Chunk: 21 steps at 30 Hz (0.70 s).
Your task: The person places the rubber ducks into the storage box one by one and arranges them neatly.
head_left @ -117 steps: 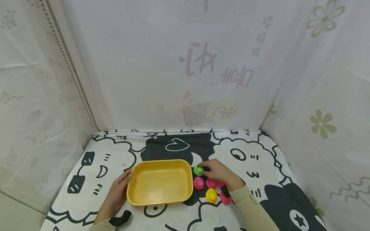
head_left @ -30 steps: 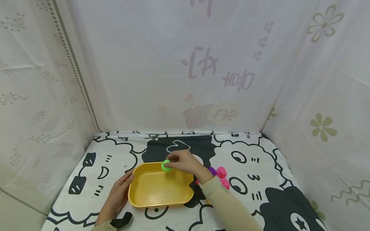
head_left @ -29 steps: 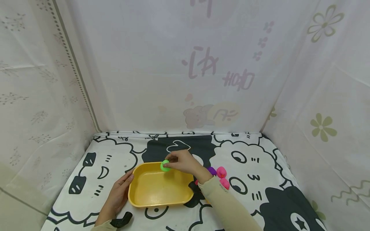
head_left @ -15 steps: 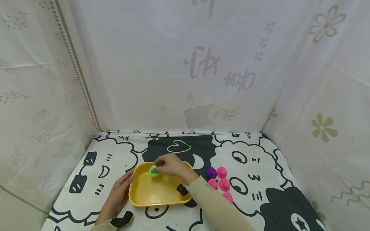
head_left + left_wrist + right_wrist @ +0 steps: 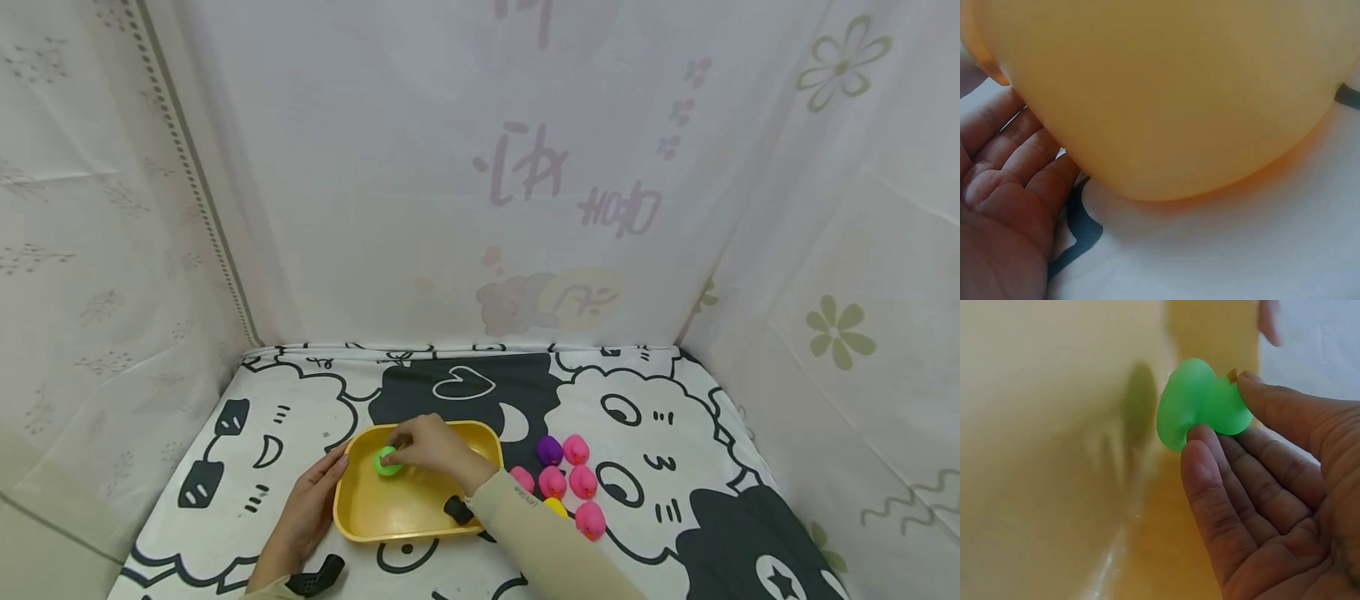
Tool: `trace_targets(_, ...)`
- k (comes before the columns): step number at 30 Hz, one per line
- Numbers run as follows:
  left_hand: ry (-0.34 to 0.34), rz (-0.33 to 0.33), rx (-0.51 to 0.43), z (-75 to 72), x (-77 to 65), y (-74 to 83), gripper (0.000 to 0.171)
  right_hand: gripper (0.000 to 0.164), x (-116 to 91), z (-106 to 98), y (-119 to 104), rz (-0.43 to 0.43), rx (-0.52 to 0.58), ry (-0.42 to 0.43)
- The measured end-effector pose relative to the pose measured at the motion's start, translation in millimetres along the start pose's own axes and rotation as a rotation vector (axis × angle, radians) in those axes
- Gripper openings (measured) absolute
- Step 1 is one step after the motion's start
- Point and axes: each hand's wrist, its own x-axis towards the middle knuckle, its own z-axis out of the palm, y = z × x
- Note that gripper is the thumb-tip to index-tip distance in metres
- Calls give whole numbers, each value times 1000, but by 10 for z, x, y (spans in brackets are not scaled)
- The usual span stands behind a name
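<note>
A yellow plastic tray (image 5: 397,512) lies on the patterned cloth. My left hand (image 5: 303,504) holds its left side, thumb at the rim and fingers along the outer wall; the left wrist view shows those fingers (image 5: 1016,147) against the tray. Inside the tray's left part, my right hand (image 5: 429,446) pinches a green rubber duck (image 5: 387,464) between thumb and fingers. Seen from the right wrist, the duck (image 5: 1188,403) is tipped on its side close to the tray wall, its orange beak beside the thumb.
Right of the tray stands a cluster of rubber ducks: a purple duck (image 5: 549,451), several pink ducks (image 5: 582,482), and a yellow duck (image 5: 555,506) partly hidden by the right sleeve. White printed cloth walls (image 5: 375,208) enclose the back and sides.
My right hand has picked the green duck from the cluster, carried it left over the tray's far rim and lowered it inside. The left hand has stayed on the tray.
</note>
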Motion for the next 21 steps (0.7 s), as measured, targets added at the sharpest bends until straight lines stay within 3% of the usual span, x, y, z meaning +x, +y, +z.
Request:
trace_targets(10, 2, -10, -4, 11, -12, -5, 71, 26, 45, 191, 69, -20, -60, 22)
trace_targets(21, 5, -10, -10, 5, -10, 15, 75, 27, 76, 202, 53, -79, -94, -10)
